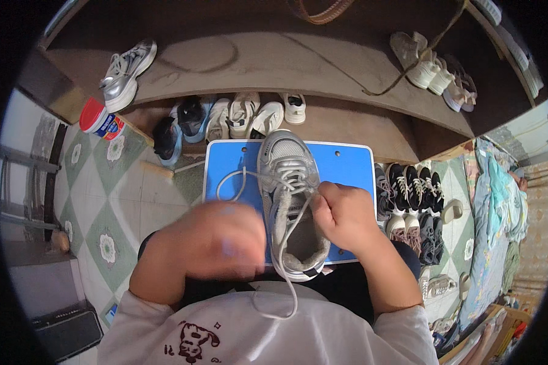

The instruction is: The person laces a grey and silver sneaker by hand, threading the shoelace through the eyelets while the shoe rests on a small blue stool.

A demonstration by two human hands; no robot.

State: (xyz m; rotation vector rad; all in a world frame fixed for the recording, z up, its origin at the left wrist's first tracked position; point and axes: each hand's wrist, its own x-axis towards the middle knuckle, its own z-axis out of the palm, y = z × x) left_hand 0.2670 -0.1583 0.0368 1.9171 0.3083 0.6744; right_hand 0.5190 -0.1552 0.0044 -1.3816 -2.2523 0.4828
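Observation:
A grey-and-silver sneaker point(274, 191) rests on a blue board point(347, 169) with a white rim, its toe pointing away from me. My right hand point(345, 219) is closed at the right edge of its eyelets, by the upper end of the shoelace. One long end of the white shoelace point(294, 303) crosses the shoe opening and hangs onto my shirt; the other end makes a loop on the left side of the board. My left hand point(226, 239), blurred by motion, is beside the shoe's left side. Its fingers are too smeared to show whether they hold anything.
Beyond the board, a wooden shelf point(274, 64) carries a silver sneaker point(128, 75) and pale shoes point(420, 59). Several shoes point(244, 114) line its lower level. A red-lidded bucket point(101, 119) stands at left; rows of sneakers point(411, 187) sit on the tiled floor at right, beside bedding point(488, 219).

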